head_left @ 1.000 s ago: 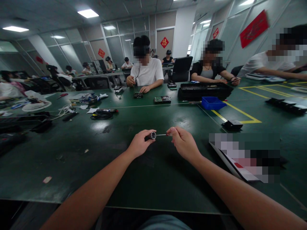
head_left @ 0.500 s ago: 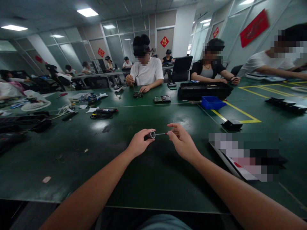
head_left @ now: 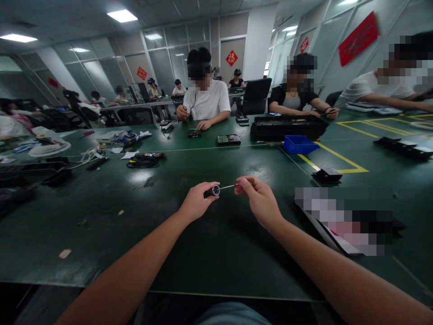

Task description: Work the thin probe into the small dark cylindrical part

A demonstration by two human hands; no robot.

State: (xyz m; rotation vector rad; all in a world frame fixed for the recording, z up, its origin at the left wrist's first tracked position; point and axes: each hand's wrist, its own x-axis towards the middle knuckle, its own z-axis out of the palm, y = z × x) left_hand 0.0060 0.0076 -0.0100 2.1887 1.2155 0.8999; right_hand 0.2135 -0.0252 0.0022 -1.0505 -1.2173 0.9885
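Observation:
My left hand (head_left: 196, 201) is closed round a small dark cylindrical part (head_left: 215, 190) with a pale ring at its open end, which faces right and toward me. In my right hand (head_left: 259, 198) is a screwdriver (head_left: 227, 187) with a thin metal shaft and a reddish handle mostly hidden by my fingers. Its shaft points left, and the tip meets the end of the cylinder; whether it is inside cannot be made out. Both hands are held above the green table (head_left: 203, 253).
A coiled black cable (head_left: 144, 160) lies ahead on the left. Beyond my hands are a circuit board (head_left: 228, 140), a blue bin (head_left: 300, 144) and a long black housing (head_left: 287, 128). A small black part (head_left: 327, 175) lies right. Co-workers sit across the table.
My right fingers have curled in from a looser, spread pose and closed round the screwdriver handle. The shaft tilts slightly more. My left hand and the cylinder stay almost still.

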